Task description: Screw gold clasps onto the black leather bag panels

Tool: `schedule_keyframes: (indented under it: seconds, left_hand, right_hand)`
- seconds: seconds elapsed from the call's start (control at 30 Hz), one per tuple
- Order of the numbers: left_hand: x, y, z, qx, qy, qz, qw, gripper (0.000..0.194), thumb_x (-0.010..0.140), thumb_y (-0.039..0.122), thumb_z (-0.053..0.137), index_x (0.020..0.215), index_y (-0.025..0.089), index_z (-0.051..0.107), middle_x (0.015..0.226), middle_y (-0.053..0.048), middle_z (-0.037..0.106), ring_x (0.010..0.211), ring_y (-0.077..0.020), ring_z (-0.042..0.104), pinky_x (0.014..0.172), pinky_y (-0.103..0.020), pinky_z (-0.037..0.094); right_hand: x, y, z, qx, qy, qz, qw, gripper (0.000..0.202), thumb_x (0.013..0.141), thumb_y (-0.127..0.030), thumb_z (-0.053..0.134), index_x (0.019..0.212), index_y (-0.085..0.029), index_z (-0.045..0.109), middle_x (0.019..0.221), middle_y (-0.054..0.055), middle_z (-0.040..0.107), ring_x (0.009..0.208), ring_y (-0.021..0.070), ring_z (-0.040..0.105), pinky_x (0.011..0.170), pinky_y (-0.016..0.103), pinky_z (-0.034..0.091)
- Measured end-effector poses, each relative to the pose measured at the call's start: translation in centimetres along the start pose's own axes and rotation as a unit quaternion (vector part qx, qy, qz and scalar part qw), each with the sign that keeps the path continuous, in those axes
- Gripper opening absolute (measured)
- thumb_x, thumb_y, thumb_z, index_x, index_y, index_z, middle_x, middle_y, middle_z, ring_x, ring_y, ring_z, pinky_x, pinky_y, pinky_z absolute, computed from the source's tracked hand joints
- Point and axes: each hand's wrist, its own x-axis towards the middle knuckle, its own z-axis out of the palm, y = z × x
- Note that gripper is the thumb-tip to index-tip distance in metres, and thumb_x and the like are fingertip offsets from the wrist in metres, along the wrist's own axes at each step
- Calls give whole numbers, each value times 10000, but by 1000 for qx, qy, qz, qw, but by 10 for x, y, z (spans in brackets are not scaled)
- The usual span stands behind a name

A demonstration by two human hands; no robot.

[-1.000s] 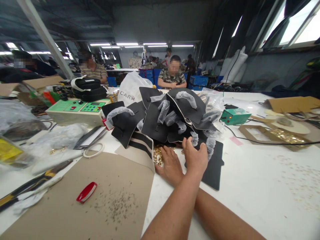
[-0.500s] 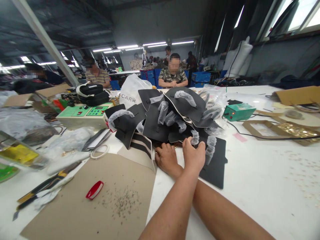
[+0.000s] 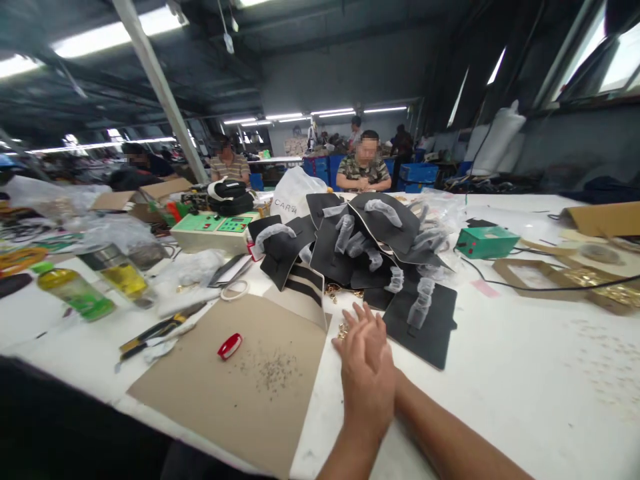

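Note:
My left hand [image 3: 367, 377] lies over my right hand [image 3: 381, 333], and the forearms cross. The left fingers stretch forward, with nothing visible in their grasp. Much of my right hand is hidden behind the left, so its grip is unclear. Small gold metal pieces [image 3: 343, 330] lie on the white table beside the fingertips. More gold pieces [image 3: 332, 291] show at the front edge of a pile of black panels [image 3: 330, 257] with plastic-wrapped handles [image 3: 383, 212]. A black panel with a wrapped handle [image 3: 437, 333] lies flat just right of my hands.
On the left are a beige sheet [image 3: 200, 373] with dark bits, a red object [image 3: 230, 347], pliers [image 3: 155, 333], bottles [image 3: 75, 293] and a control box [image 3: 215, 233]. A green box [image 3: 487, 242] and cardboard tray [image 3: 530, 275] stand right. A person [image 3: 364, 170] sits opposite.
Both hands have drawn back from the pile and come together, one over the other. Gold pieces now show by the fingertips. The view has shifted, revealing more of the left side.

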Motion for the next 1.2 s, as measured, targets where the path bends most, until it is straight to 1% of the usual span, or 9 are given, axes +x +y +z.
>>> schedule_keyframes:
  seconds: [0.13, 0.27, 0.43, 0.63, 0.8, 0.9, 0.97, 1.07, 1.2]
  left_hand:
    - [-68, -44, -45, -21, 53, -12, 998, 299, 929, 266, 576, 1189, 234, 722, 1247, -114, 733, 1147, -264, 694, 946, -406, 607]
    - [-104, -72, -63, -17, 99, -42, 994, 219, 907, 268, 587, 1042, 231, 755, 1066, -88, 774, 965, -242, 729, 834, -371, 628]
    - [-108, -73, -68, -6, 58, -22, 998, 204, 901, 229, 557, 958, 235, 753, 959, -57, 773, 931, -227, 739, 874, -373, 616]
    - [-108, -84, -60, 40, 60, 32, 997, 203, 915, 185, 541, 903, 250, 733, 878, -39, 750, 876, -222, 726, 832, -361, 585]
    - [-112, -97, -57, 46, 65, 74, 994, 203, 887, 131, 540, 858, 258, 696, 818, -25, 723, 818, -215, 710, 755, -335, 551]
    - [-114, -96, -60, 52, 51, 80, 994, 213, 846, 90, 545, 843, 252, 683, 806, -24, 719, 813, -218, 709, 746, -344, 544]
    - [-114, -95, -64, 52, 44, 78, 995, 223, 830, 76, 546, 836, 254, 681, 799, -27, 722, 813, -222, 710, 742, -352, 547]
    - [-115, -97, -68, 40, 40, 81, 995, 248, 791, 55, 561, 821, 264, 691, 784, -28, 735, 800, -229, 716, 726, -359, 556]
    - [-120, -102, -68, 18, 39, 80, 996, 272, 729, 42, 597, 796, 273, 723, 759, -31, 748, 783, -238, 724, 722, -360, 577]
  right_hand:
    - [-2, -6, 4, -47, 13, 70, 996, 856, 958, -709, 572, 1589, -140, 467, 1686, 185, 330, 1577, 439, 201, 1240, 614, 171]
    - [-3, 0, 6, -83, 50, 73, 993, 845, 929, -735, 598, 1535, -149, 544, 1674, 164, 358, 1574, 419, 216, 1252, 583, 153]
    - [-3, 13, 0, -74, 48, 136, 987, 879, 954, -777, 500, 1538, -121, 535, 1643, 195, 403, 1532, 425, 320, 1234, 573, 229]
    - [-23, -7, 11, -37, 6, -8, 999, 766, 988, -699, 502, 1497, -130, 566, 1572, 168, 511, 1506, 353, 390, 1249, 469, 270]
    - [-16, -18, 16, -46, 17, -16, 999, 808, 937, -639, 642, 1585, -187, 473, 1674, 151, 367, 1531, 351, 345, 1231, 481, 303]
    - [-5, -21, 14, -56, -15, -55, 997, 651, 975, -620, 595, 1510, -251, 582, 1608, 103, 483, 1500, 369, 380, 1220, 528, 308]
    - [-7, -22, 13, -49, -20, -83, 995, 503, 1030, -524, 515, 1414, -242, 676, 1524, 83, 580, 1467, 349, 429, 1220, 509, 331]
    - [-24, -19, 16, -26, 0, -112, 993, 449, 1046, -404, 442, 1332, -228, 739, 1455, 66, 645, 1414, 308, 510, 1214, 454, 388]
    - [-59, -11, 21, 3, 21, -147, 989, 439, 1040, -422, 442, 1290, -269, 768, 1402, 65, 684, 1354, 307, 583, 1188, 486, 450]
